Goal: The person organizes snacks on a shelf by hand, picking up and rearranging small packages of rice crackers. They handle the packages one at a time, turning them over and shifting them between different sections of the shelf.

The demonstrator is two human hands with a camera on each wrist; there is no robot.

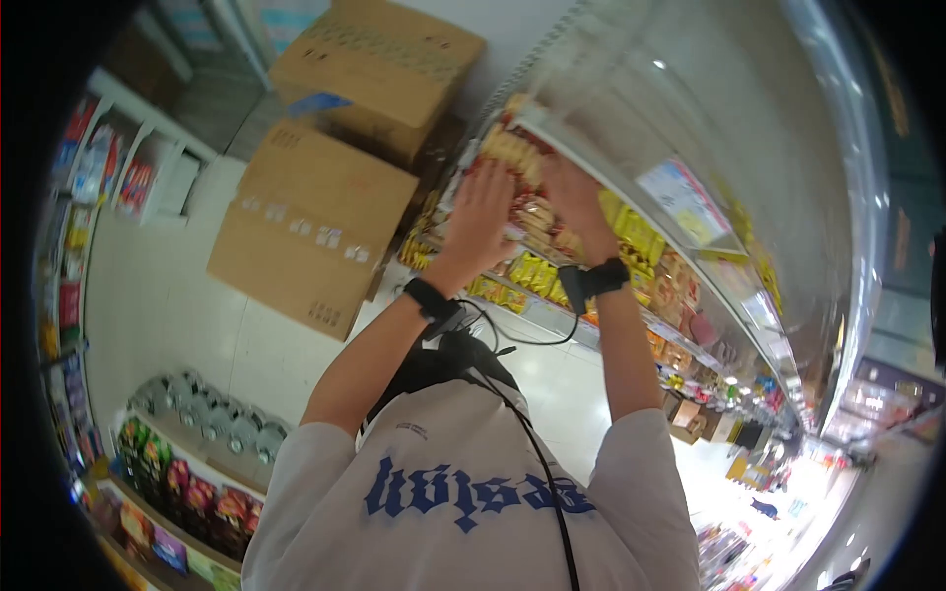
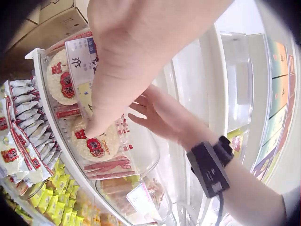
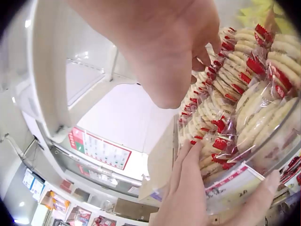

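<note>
Individually wrapped rice crackers with red print [image 3: 235, 70] stand in packed rows in a clear-fronted shelf bin [image 2: 146, 155]. My left hand [image 1: 483, 212] lies over the bin's front, fingers extended on the crackers' side. In the left wrist view, its thumb [image 2: 101, 120] rests outside, by the price label [image 2: 80, 59]. Farther in, my right hand [image 1: 576, 202] reaches over the crackers with its fingers apart and slightly bent. In the right wrist view, its fingertips are partly hidden against the rows. Both wrists wear black straps.
Yellow snack packets [image 1: 532, 271] fill neighbouring and lower bins. Large cardboard boxes [image 1: 315, 227] stand to the left of the shelf. A clear upper shelf panel with a price card [image 1: 685, 197] overhangs on the right. A black cable [image 1: 532, 342] hangs between the wrists.
</note>
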